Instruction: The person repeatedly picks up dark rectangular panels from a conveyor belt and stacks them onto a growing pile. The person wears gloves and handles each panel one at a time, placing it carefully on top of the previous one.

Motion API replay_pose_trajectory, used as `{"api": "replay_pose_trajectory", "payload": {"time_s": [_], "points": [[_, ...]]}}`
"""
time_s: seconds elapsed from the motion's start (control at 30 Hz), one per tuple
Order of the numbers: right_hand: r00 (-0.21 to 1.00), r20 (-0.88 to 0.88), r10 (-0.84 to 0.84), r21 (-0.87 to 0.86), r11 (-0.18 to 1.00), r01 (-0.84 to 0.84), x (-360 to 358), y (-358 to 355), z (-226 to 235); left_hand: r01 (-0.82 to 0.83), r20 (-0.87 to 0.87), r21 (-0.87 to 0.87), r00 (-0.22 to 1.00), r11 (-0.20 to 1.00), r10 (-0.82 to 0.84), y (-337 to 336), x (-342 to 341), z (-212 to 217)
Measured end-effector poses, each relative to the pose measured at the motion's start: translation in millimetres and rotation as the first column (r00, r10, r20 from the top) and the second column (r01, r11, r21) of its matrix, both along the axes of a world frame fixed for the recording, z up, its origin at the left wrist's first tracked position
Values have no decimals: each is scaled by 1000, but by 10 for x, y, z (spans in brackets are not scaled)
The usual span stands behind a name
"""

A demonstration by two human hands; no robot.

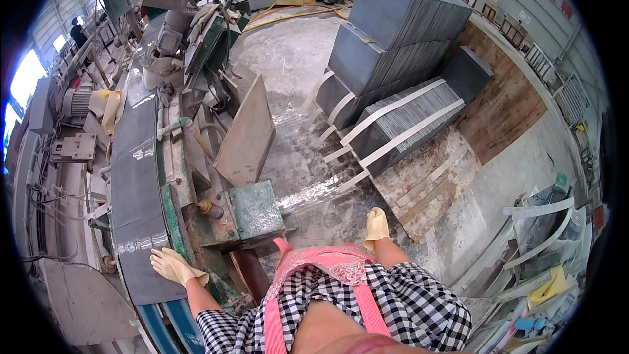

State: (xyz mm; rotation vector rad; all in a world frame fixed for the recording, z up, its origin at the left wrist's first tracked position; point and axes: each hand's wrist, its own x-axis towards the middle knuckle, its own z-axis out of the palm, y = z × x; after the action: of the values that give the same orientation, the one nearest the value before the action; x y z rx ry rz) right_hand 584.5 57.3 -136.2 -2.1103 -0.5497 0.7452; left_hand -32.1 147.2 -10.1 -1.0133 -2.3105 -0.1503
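My left hand [171,266], in a pale cream rubber glove, rests palm down with fingers stretched out on a dark grey stone slab [145,282]. That slab lies at the near end of a row of similar dark slabs [134,177] along a conveyor line at the left. My right hand [377,225], gloved alike, hangs over the wet floor just past my pink apron [327,263]. Its fingers are foreshortened, and I see nothing held in it. Below the left hand, blue conveyor strips [171,328] show beyond the slab's edge.
Ahead stands a green metal block [257,210], with a bottle [209,208] beside it and a leaning board [247,134] behind. Stacked grey slabs [393,33] and a strapped bundle [409,124] occupy the right side. Loose white strips [504,269] lie at lower right. Machinery [173,33] flanks the conveyor.
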Motion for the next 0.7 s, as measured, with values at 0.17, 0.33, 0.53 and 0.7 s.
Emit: {"api": "replay_pose_trajectory", "payload": {"time_s": [0.17, 0.33, 0.53, 0.7], "points": [[998, 46, 37, -53, 998, -35, -90, 16, 220, 2, -11, 4, 1000, 1000, -2, -28, -15, -5], [988, 143, 51, -68, 997, -41, -65, 28, 187, 6, 7, -2, 1000, 1000, -6, -16, 32, 44], [988, 143, 61, -61, 997, -53, -72, 51, 185, 22, 1, 21, 1000, 1000, -22, -20, 21, 35], [989, 121, 79, -76, 995, -70, -89, 45, 278, 30, -2, 24, 1000, 999, -30, -20, 20, 29]]}}
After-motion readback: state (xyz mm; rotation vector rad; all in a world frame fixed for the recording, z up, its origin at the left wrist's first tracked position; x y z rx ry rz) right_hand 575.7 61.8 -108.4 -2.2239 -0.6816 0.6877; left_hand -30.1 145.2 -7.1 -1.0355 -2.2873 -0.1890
